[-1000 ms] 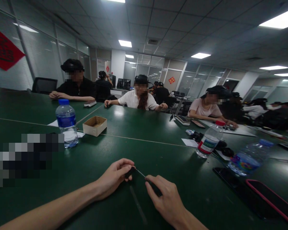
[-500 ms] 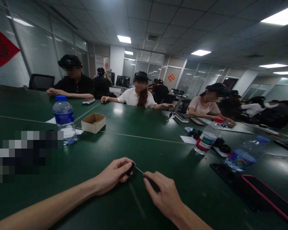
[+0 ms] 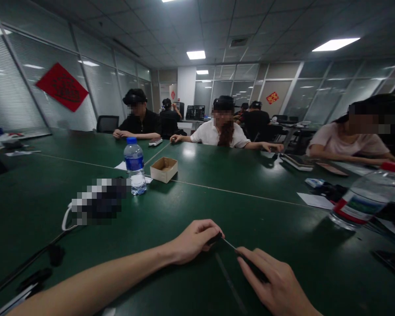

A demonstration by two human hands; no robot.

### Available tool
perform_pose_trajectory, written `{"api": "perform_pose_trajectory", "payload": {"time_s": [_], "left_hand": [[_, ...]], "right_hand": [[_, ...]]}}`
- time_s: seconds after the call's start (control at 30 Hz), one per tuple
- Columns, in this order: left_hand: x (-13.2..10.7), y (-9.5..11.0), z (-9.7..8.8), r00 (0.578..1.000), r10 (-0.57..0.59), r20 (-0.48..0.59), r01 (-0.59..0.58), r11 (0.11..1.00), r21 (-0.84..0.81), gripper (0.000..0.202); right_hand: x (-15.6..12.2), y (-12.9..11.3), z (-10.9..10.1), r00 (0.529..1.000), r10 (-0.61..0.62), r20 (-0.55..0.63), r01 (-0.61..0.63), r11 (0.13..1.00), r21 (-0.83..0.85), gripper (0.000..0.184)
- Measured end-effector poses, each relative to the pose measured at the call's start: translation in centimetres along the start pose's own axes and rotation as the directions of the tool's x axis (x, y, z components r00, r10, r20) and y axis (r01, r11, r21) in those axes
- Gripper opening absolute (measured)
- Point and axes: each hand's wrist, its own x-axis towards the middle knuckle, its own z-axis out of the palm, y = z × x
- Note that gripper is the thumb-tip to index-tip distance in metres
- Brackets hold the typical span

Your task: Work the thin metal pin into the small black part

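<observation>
Pinched between the thumb and fingers of my left hand (image 3: 199,239) is a small black object (image 3: 214,238), mostly covered by the fingers. A thin metal shaft (image 3: 229,243) runs from it towards my right hand (image 3: 278,278). My right hand is closed around the dark handle (image 3: 255,267) of what looks like a screwdriver, its fingers stretched along the handle. The shaft's tip meets the black object; whether it sits inside it I cannot tell. Both hands are low over the green table (image 3: 171,285), a short gap apart.
A blue-capped water bottle (image 3: 134,169) and an open cardboard box (image 3: 164,170) stand ahead on the left, near a pixelated dark item (image 3: 100,202) with a cable. On the right are a red-capped bottle (image 3: 365,197) and a paper (image 3: 314,200). Several people sit across the table.
My view has turned left, so the hands, bottles and box appear farther right. Both hands keep the same hold, with the shaft still between them.
</observation>
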Motion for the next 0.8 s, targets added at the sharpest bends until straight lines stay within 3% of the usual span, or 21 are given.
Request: {"api": "perform_pose_trajectory", "payload": {"time_s": [0.6, 0.8], "left_hand": [[-0.08, 0.07, -0.02, 0.999, -0.025, 0.023, 0.025, 1.000, -0.001, 0.029], [-0.75, 0.13, 0.12, 0.998, 0.033, 0.062, -0.038, 0.996, 0.077, 0.025]], "right_hand": [[0.18, -0.43, -0.41, 0.999, -0.018, 0.041, 0.016, 0.999, 0.040, 0.028], [-0.16, -0.74, -0.51, 0.995, -0.035, 0.091, 0.033, 0.999, 0.026, 0.028]]}}
